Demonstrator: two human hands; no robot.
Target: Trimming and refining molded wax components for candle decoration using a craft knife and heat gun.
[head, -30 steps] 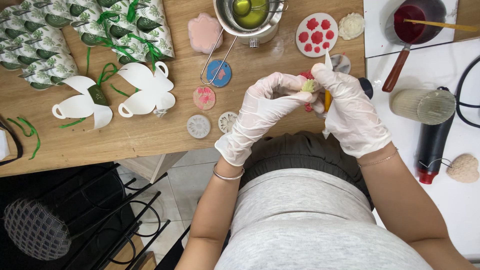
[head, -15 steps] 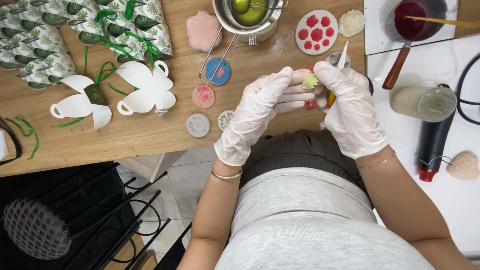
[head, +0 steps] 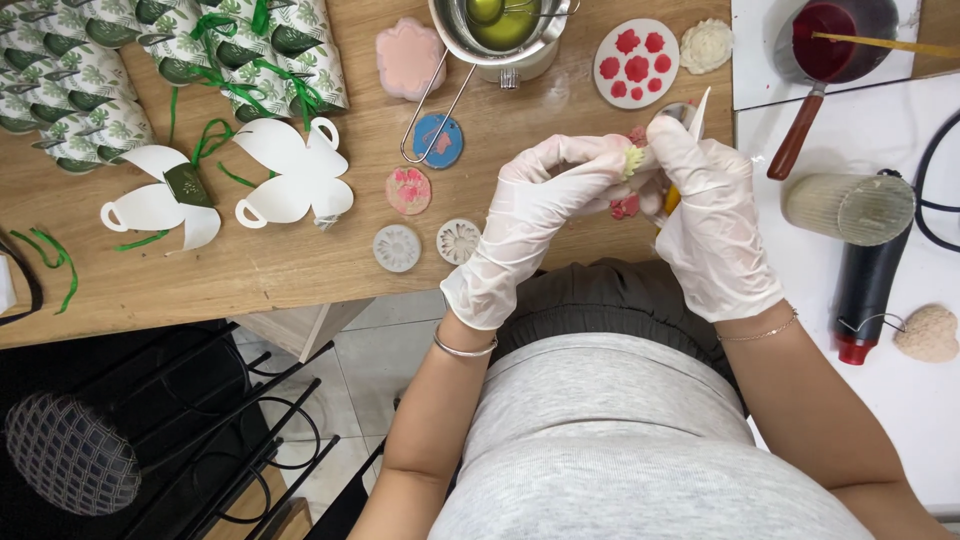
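Gloved left hand point(head: 545, 215) now pinching small pale yellow-green wax flower point(head: 634, 160), raised since earlier against gloved right hand point(head: 710, 215) gripping thin white pick point(head: 699, 112); shaping under way.

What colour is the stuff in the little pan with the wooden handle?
Dark red. The small pan sits at the top right of the head view, on the white surface.

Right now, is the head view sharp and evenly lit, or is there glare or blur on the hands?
Head view: sharp and evenly lit; gloved left hand and right hand unblurred; mild shine on the metal pot; floor lower left is dark.
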